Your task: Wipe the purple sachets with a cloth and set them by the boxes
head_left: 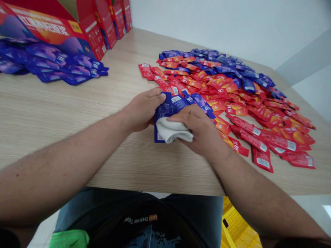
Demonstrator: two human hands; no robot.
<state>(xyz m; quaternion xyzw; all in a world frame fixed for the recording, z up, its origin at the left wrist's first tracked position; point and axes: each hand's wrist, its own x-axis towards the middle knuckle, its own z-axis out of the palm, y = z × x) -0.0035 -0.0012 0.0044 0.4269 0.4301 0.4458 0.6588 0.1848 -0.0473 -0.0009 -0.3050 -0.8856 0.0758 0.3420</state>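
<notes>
A blue pouch (165,109) with white print and a barcode is held over the table, its back face up. My left hand (144,109) grips its upper left edge, thumb on top. A folded white cloth (172,130) lies against the pouch's lower part, pinched in my right hand (200,129). Right beyond my hands spreads a heap of red pouches (238,109), with blue pouches (222,62) along its back. Another blue pouch (203,105) lies just past my right hand.
Red boxes (95,38) stand at the back left, with stacked blue pouches (51,62) in front of them. A wall (207,24) rises behind the wooden table (64,110). Below its front edge at the right is a yellow basket (240,227). Something green (68,238) shows at the lower left.
</notes>
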